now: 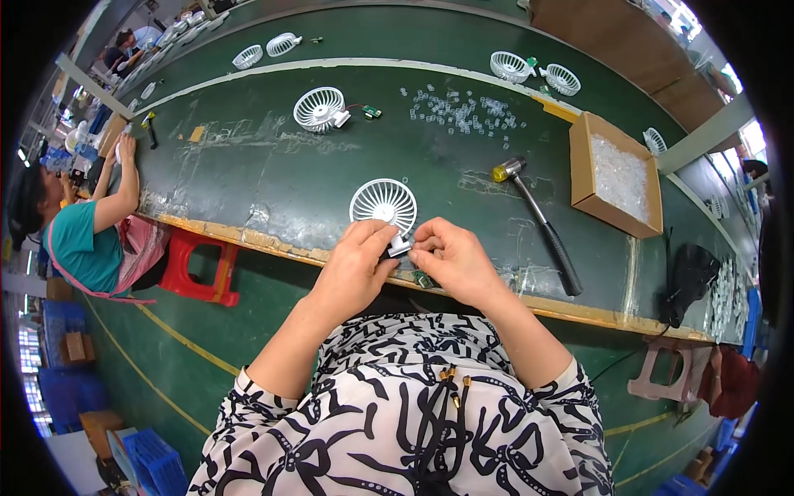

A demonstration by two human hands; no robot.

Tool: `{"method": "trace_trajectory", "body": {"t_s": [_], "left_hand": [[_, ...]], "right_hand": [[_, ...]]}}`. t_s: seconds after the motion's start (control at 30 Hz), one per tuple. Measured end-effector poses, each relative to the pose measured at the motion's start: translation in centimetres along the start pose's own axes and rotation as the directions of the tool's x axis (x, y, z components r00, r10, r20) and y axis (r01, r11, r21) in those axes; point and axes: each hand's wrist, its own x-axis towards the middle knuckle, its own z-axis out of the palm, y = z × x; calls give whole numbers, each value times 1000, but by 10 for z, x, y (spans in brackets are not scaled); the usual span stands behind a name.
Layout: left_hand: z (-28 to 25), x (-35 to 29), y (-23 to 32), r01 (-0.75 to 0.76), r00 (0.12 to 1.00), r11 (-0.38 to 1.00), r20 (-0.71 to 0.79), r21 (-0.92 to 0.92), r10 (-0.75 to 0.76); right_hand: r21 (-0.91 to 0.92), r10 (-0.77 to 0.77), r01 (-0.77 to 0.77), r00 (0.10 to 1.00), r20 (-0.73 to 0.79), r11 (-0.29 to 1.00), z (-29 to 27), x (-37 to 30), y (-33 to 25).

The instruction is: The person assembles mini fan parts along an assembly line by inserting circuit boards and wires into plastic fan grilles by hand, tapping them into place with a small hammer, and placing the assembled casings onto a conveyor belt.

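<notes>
A white round fan grille (382, 202) lies on the green bench close to me. My left hand (351, 269) is closed around its short neck at the lower edge. At the right side of that neck, my right hand (459, 260) has thumb and fingers pinched together; whatever they hold is too small or hidden to name. A small green circuit board (423, 279) hangs just under my right fingers. Farther off sits another white fan grille (320, 107) with a wired green board (371, 112) beside it.
Small clear plastic pieces (467, 116) lie scattered at the back. To the right are a yellow-headed hammer (546, 223) and a cardboard box (585, 178) of clear pieces. More grilles (510, 68) stand beyond the pale strip. A co-worker (91, 223) sits at the left.
</notes>
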Motion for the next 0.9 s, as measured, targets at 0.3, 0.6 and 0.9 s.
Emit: {"method": "trace_trajectory", "body": {"t_s": [0.3,0.6,0.9], "left_hand": [[-3,5,-8,99,992,993,-69,-67,-103],[2,10,-5,72,993,996,-87,-48,-76],[2,19,0,158,980,983,-104,-92,-168]], "right_hand": [[-205,103,-106,994,-24,973,1,3,-27],[-670,-189,117,981,-35,733,-3,-1,-30],[-373,-45,42,999,1,927,-8,3,-38]]}}
